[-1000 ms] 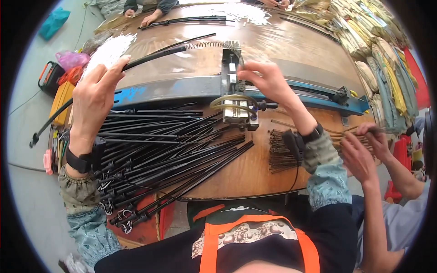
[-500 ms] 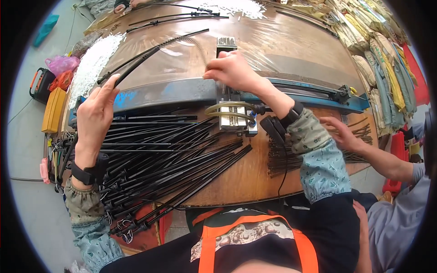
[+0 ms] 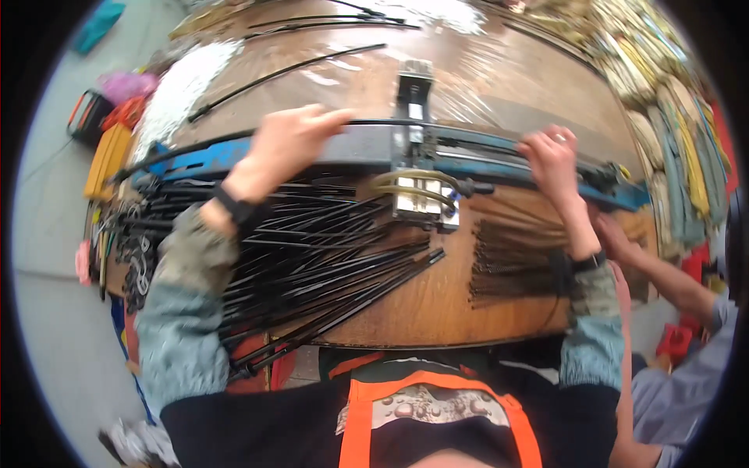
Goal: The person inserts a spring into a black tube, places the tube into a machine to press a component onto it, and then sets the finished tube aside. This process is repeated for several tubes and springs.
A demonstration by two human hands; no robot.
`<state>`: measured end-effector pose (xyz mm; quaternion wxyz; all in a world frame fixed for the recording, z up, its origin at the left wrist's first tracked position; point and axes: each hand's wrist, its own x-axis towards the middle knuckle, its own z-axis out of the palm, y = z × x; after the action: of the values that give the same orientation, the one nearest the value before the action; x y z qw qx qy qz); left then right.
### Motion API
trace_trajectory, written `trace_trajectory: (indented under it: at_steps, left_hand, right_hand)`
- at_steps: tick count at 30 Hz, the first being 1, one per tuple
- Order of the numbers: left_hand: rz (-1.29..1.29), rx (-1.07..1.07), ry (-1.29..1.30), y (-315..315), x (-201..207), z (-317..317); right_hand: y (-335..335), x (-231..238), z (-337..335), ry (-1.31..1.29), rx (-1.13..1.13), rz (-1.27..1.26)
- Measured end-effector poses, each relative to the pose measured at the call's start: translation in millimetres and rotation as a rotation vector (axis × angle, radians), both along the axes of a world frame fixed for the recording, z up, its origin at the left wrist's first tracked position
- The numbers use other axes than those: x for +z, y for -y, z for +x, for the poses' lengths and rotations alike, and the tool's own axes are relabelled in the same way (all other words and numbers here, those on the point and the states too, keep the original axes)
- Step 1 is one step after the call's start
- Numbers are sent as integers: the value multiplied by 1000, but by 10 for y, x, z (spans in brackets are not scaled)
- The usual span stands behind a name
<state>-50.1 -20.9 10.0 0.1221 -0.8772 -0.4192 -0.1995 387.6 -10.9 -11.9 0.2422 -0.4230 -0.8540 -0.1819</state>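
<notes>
My left hand [image 3: 290, 147] is closed around a long black tube [image 3: 382, 122], which slants from the lower left across the blue metal rail and passes over the clamp block [image 3: 414, 86]. Beyond the tube's right end a thin, blurred line runs toward my right hand [image 3: 552, 160]. That hand is pinched closed above the rail's right part, on what looks like the end of the coil spring, now drawn nearly straight. Below my left hand lies a heap of black tubes [image 3: 335, 269]. A fixture with hoses [image 3: 417, 199] sits between my hands.
The blue rail [image 3: 222, 160] spans the table. Brown springs or rods [image 3: 507, 261] lie at the right, near a co-worker's hand [image 3: 616, 238]. White small pieces [image 3: 191, 82] are piled at the far left. Wrapped bundles [image 3: 671, 156] stand at the right; a yellow box [image 3: 108, 162] at the left.
My left hand moved right along with the black tube, which now lies level across the rail. My right hand moved far right and down, and the drooping spring now appears straightened.
</notes>
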Motion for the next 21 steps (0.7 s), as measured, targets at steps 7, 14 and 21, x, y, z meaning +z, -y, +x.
trace_trajectory:
  at_steps: [7, 14, 21]
  left_hand:
    - [-135, -54, 33, -313, -269, 527]
    - [-177, -87, 293, -253, -389, 482]
    - [-173, -102, 295, -309, -378, 649]
  right_hand:
    - [159, -32, 252, -97, -64, -48]
    - [33, -282, 260, -175, -51, -41]
    - [138, -286, 494, -145, -112, -62]
